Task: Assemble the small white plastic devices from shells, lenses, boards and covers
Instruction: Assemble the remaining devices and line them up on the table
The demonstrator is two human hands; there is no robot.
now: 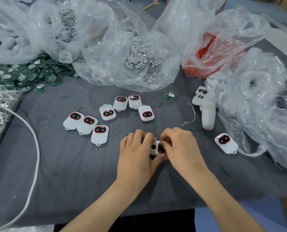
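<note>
Both hands meet over one small white shell (154, 148) at the table's centre front. My left hand (136, 156) grips it from the left, fingers curled over its top. My right hand (179, 148) pinches the red-rimmed dark lens (160, 149) at the shell's right end. Several white devices with red-rimmed lenses lie beyond, among them one (100, 134) to the left and one (226, 143) to the right. A pile of green boards (30, 74) lies at the far left.
Clear plastic bags crowd the back: grey discs (141, 54), red parts (211, 52), white shells (64, 30). A white controller (206, 106) lies right of centre. One loose green board (169, 96) sits behind the devices. A white cable (34, 148) curves along the left.
</note>
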